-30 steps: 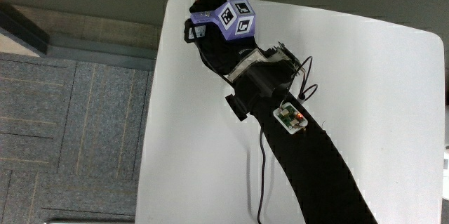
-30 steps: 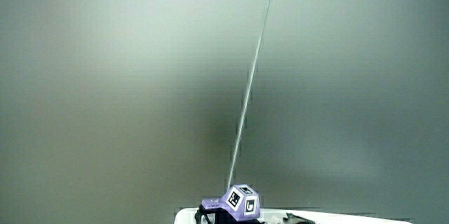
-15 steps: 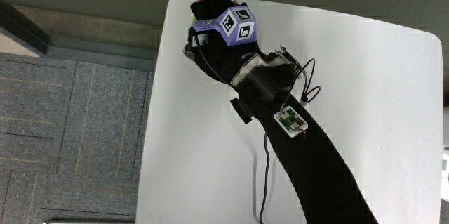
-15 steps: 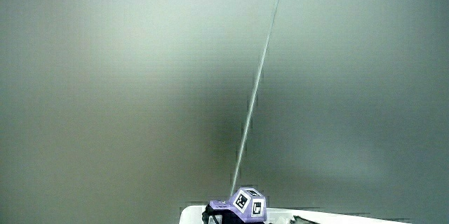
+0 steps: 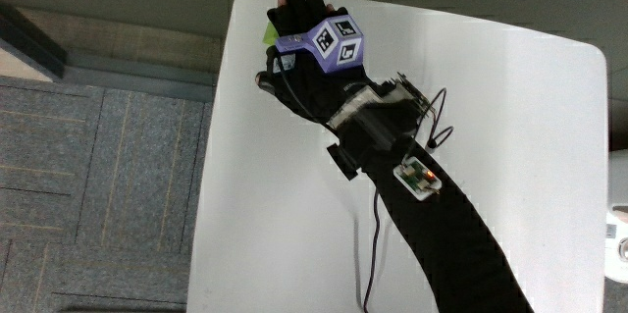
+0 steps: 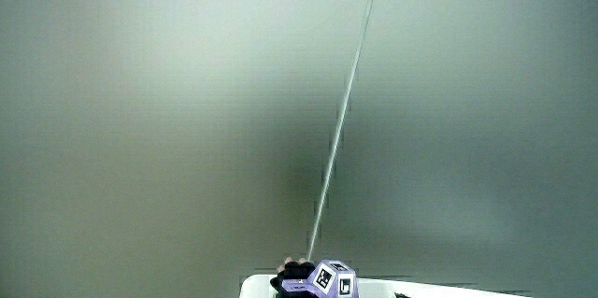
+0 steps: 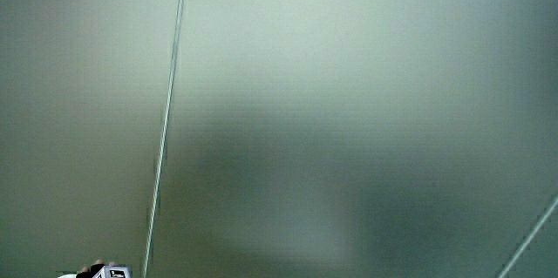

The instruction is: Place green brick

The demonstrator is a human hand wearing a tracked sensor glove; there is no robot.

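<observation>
White table (image 5: pixel 510 156) corner: hand (image 5: pixel 304 43) covering small lime-green brick (image 5: pixel 267 35)

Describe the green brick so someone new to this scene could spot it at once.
Start from the white table and follow the black forearm to the hand at the table's corner. The green brick is the small sliver peeking out beside the hand, the only bright green thing there.

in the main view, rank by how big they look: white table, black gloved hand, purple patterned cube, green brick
1. White table, by far the largest.
2. Black gloved hand, at the table's corner.
3. Purple patterned cube on the hand's back, and so nearer the camera.
4. Green brick: only a sliver shows beside the hand, so its real size is unsure.
</observation>
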